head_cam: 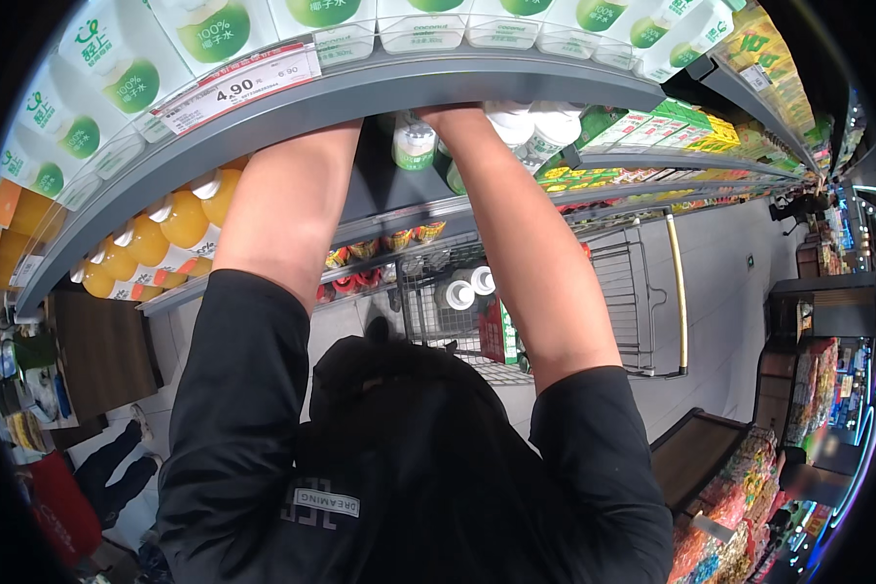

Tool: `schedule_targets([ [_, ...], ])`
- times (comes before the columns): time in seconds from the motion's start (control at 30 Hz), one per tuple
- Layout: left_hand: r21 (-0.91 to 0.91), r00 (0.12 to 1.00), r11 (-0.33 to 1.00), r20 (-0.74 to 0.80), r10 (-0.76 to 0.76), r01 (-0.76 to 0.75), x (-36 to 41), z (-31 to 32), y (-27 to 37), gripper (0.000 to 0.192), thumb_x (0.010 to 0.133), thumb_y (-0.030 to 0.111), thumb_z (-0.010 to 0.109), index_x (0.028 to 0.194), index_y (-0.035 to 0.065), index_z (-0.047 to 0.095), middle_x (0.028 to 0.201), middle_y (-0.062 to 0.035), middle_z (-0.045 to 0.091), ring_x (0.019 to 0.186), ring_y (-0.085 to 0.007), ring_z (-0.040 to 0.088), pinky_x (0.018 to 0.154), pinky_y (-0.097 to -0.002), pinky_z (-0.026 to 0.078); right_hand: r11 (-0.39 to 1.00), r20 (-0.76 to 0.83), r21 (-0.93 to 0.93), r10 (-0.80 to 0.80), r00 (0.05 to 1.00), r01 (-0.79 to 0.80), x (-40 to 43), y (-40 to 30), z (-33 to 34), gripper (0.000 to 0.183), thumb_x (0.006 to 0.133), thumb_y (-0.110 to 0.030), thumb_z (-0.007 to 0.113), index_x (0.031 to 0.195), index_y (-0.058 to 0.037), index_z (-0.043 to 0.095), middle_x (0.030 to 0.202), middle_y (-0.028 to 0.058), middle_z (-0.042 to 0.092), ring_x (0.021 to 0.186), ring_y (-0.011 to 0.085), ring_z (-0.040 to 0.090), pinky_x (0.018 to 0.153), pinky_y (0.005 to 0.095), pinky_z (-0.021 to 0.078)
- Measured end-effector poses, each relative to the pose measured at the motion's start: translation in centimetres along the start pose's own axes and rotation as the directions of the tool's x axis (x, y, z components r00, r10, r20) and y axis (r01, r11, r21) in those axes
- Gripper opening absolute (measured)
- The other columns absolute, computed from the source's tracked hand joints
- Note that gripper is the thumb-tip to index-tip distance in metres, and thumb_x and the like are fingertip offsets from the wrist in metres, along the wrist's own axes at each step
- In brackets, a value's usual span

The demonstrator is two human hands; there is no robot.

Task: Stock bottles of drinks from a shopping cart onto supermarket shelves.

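Observation:
Both forearms reach into a shelf bay beneath a grey shelf edge (pixel 379 86), which hides my left hand and my right hand. Beside the right wrist stands a white-capped coconut water bottle (pixel 414 146) on the dark lower shelf (pixel 379 182). More white-capped bottles (pixel 555 131) are just right of that wrist. Orange juice bottles (pixel 146 241) line the shelf to the left of the left forearm. Above, coconut water cartons (pixel 212 33) fill the upper shelf, with a price tag (pixel 241 87) on its edge.
A wire shopping cart (pixel 635 292) stands below the shelves, holding white-capped bottles (pixel 460 294) and a red and green box (pixel 496 332). At lower right is a display of packaged goods (pixel 730 504). A person's dark-clad legs (pixel 117 460) show at lower left, near a brown wooden stand (pixel 98 350).

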State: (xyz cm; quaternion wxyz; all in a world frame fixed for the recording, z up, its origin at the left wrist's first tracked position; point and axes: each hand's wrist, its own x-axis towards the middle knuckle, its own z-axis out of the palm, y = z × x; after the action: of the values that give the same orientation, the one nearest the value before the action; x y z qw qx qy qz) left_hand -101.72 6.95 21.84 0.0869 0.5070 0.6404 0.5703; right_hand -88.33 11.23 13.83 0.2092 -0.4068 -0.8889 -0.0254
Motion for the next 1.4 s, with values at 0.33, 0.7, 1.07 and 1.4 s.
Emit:
schedule_targets([
  [0.33, -0.114, 0.999, 0.993, -0.009, -0.04, 0.038, 0.4, 0.9, 0.3, 0.041, 0.103, 0.028, 0.059, 0.135, 0.0021, 0.06, 0.139, -0.0133, 0.06, 0.132, -0.0253, 0.053, 0.114, -0.0409, 0.037, 1.0, 0.05, -0.006, 0.013, 0.999, -0.013, 0.4, -0.2, -1.4, 0.048, 0.104, -0.037, 0.045, 0.139, -0.0062, 0.058, 0.147, 0.0142, 0.056, 0.134, 0.0312, 0.052, 0.113, 0.0407, 0.0405],
  [0.7, -0.355, 0.988, 0.926, -0.039, -0.149, 0.126, 0.8, 1.9, 0.0, 0.042, 0.103, 0.028, 0.058, 0.136, 0.0013, 0.059, 0.139, -0.013, 0.06, 0.133, -0.0247, 0.052, 0.115, -0.0407, 0.037, 1.0, -0.105, 0.011, 0.027, 0.994, -0.026, 0.1, -0.3, -0.9, 0.055, 0.103, -0.045, 0.045, 0.147, -0.0145, 0.056, 0.152, 0.0124, 0.053, 0.141, 0.0334, 0.047, 0.118, 0.0478, 0.0356],
  [1.07, -0.754, 0.911, 0.621, -0.072, -0.405, 0.216, -9.2, 2.3, 2.9, 0.042, 0.104, 0.028, 0.058, 0.136, 0.0004, 0.059, 0.139, -0.0128, 0.06, 0.133, -0.0241, 0.052, 0.116, -0.0404, 0.036, 0.895, -0.198, 0.436, -0.003, 0.98, 0.091, -13.1, -0.8, -9.1, 0.021, 0.093, -0.017, 0.061, 0.105, -0.0013, 0.066, 0.086, 0.0194, 0.071, 0.078, 0.0396, 0.069, 0.073, 0.0477, 0.055],
  [1.4, -0.276, 0.666, 0.72, 0.667, -0.334, 0.637, -33.6, -1.9, -7.1, 0.015, 0.106, 0.01, 0.061, 0.114, -0.0005, 0.067, 0.097, -0.0039, 0.071, 0.088, -0.0096, 0.064, 0.086, -0.0257, 0.05, 0.798, 0.81, 0.019, 0.341, 0.478, -0.602, -34.6, 18.2, 9.0, 0.049, 0.087, -0.026, 0.064, 0.129, -0.0006, 0.063, 0.124, 0.0274, 0.069, 0.119, 0.0414, 0.066, 0.101, 0.0461, 0.0524],
])
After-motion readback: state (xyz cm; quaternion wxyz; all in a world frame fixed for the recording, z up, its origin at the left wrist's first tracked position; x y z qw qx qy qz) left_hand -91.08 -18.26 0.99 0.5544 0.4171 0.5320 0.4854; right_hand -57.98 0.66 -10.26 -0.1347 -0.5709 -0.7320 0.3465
